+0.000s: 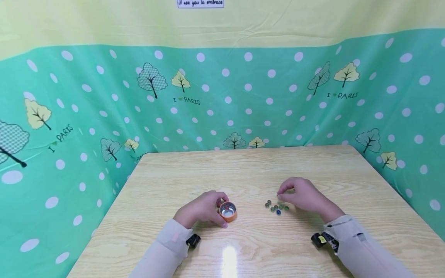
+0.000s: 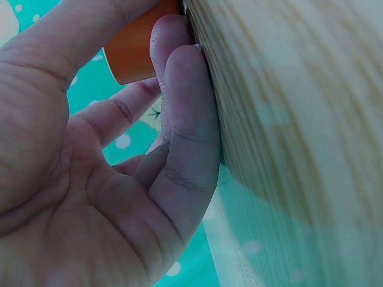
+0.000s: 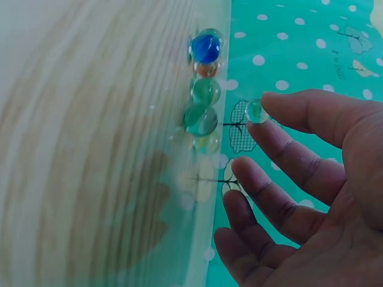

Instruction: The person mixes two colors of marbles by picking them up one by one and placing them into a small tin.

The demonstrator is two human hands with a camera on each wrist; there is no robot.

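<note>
A small orange cup (image 1: pixel 231 219) with a shiny metal inside stands upright on the table, something reddish showing at its bottom. My left hand (image 1: pixel 206 208) holds it from the left, thumb at the near side and forefinger at the far side. In the left wrist view the cup's orange wall (image 2: pixel 133 55) shows behind the thumb. Between thumb and forefinger my right hand (image 1: pixel 303 194) pinches a clear greenish glass marble (image 3: pixel 256 112), raised above the table. Just below that hand lies a loose group of several glass marbles (image 1: pixel 272 209), mostly greenish, with one dark blue marble (image 3: pixel 206 48).
The light wood-grain table (image 1: pixel 167 173) stretches away to a green dotted curtain (image 1: pixel 247 100) at its back and sides. A bright light reflection (image 1: pixel 229 260) lies on the near part of the tabletop. Each wrist carries a small black camera (image 1: pixel 193 241).
</note>
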